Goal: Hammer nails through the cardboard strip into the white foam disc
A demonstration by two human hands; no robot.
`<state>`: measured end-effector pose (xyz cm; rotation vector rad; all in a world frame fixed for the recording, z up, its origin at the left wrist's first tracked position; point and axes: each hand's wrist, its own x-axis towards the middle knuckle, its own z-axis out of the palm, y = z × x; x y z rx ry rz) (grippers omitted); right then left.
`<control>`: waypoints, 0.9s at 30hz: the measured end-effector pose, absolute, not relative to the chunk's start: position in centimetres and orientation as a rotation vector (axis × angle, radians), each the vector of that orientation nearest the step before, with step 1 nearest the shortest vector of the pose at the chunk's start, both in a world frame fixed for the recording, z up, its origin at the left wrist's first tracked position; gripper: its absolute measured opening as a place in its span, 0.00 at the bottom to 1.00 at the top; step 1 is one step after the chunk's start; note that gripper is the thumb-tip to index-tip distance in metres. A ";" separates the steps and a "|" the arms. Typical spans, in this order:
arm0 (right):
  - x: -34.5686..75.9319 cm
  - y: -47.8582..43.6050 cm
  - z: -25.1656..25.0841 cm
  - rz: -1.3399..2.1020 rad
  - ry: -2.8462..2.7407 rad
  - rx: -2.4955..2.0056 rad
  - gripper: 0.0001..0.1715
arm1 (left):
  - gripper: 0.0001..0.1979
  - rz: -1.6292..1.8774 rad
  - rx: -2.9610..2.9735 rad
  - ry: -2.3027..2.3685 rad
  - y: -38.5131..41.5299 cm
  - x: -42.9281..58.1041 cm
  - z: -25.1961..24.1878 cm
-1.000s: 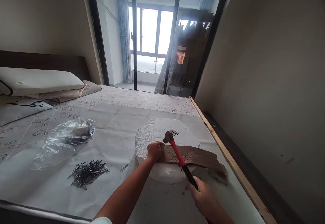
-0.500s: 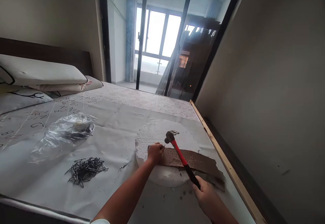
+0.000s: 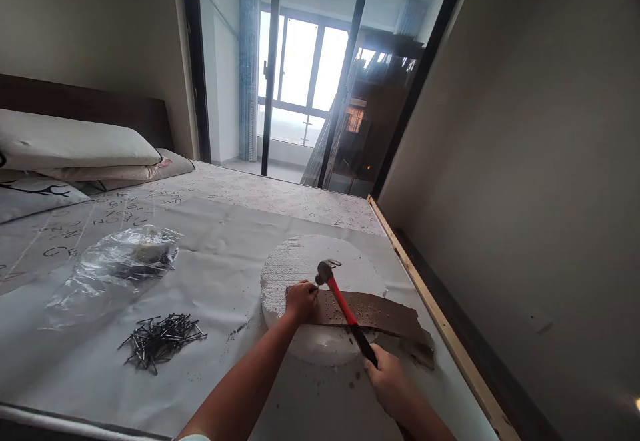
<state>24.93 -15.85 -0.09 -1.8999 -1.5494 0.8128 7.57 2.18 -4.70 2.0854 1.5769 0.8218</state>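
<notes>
My right hand [image 3: 389,375] is wrapped round the black grip of a claw hammer [image 3: 344,304] with a red shaft. Its metal head hangs just above the fingertips of my left hand [image 3: 302,301]. These are pinched on a small nail, mostly hidden, at the left end of a brown strip [image 3: 380,312]. The strip is curved, ragged at its right end, and dotted with many small holes or nail heads. Beneath it lies a round white foam disc [image 3: 320,257]. Whether the hammer touches the nail, I cannot tell.
A heap of loose nails [image 3: 163,339] lies to the left on a grey sheet [image 3: 220,254] over the bed. Behind it is a clear plastic bag [image 3: 125,257]. Pillows [image 3: 75,139] are stacked at far left; a wooden rail [image 3: 440,321] edges the right side.
The hammer head has come slightly lower, nearer the nail and my left fingertips. My left hand keeps its place on the strip. The whole view has shifted a little.
</notes>
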 end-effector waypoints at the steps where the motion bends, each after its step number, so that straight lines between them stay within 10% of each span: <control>1: 24.9 -15.8 -0.3 0.829 -1.551 -1.916 0.14 | 0.11 0.800 2.095 1.584 2.1 7.6 -4.6; 20: 24.6 -15.8 -2.3 0.873 -1.470 -1.904 0.10 | 0.17 1.584 1.751 1.307 1.8 1.9 2.7; 27: 23.2 -17.1 -3.3 1.062 -1.149 -1.712 0.22 | 0.13 0.952 2.246 1.507 -3.5 -5.9 -1.9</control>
